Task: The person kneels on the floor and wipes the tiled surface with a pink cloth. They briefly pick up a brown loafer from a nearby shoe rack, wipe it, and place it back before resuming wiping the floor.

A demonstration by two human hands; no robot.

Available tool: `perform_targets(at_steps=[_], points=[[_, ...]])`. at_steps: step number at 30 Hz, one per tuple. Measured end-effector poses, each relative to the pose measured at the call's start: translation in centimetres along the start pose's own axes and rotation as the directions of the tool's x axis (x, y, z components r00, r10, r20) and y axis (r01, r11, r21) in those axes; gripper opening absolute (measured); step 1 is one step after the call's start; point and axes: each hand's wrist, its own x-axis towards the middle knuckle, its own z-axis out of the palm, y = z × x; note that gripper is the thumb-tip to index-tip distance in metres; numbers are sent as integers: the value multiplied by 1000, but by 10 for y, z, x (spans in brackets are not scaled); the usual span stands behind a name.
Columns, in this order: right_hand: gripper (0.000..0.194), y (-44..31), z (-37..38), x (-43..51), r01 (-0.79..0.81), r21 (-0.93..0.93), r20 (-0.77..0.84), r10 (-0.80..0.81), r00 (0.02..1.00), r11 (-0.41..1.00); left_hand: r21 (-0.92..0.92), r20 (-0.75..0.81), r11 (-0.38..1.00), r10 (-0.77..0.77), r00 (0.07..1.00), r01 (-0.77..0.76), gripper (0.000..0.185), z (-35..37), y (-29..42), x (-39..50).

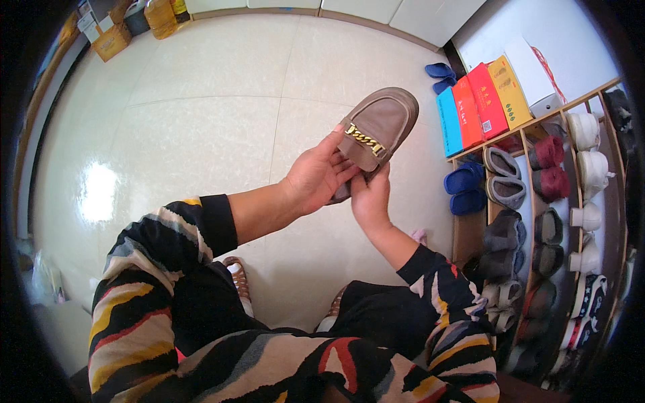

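Observation:
A brown loafer (385,113) with a gold chain across its vamp is held above the floor, toe pointing up and to the right. My left hand (320,174) grips its left side, the thumb beside the chain and the other fingers curled near the opening. From below, my right hand (371,199) holds the shoe around its opening, with the thumb at the edge. Part of the heel shows between my two hands; the rest of the heel is covered by them.
A wooden shoe rack (524,136) filled with several pairs stands on the right. Gift boxes (486,98) sit on top, with blue slippers (441,75) behind them. Oil bottles (160,19) and a cardboard box (112,43) stand far left. White cabinets (352,10) line the back of the tiled floor (201,126).

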Motion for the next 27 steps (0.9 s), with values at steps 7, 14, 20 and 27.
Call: perform_targets(at_steps=[7,14,20,27], points=[[57,-13,26,-31,91,58,204,-101,974,994,-219,68,974,-48,996,62,43,14,18,-6],[58,-18,16,-9,-224,410,516,-23,856,884,-82,114,996,42,993,-32,43,6,32,-6],[61,-39,-34,29,-474,620,498,153,854,625,215,-76,972,114,991,-96,39,-13,34,-7],[50,-51,-29,22,-353,456,465,119,877,817,441,-96,892,154,983,-97,27,-22,34,-3]])
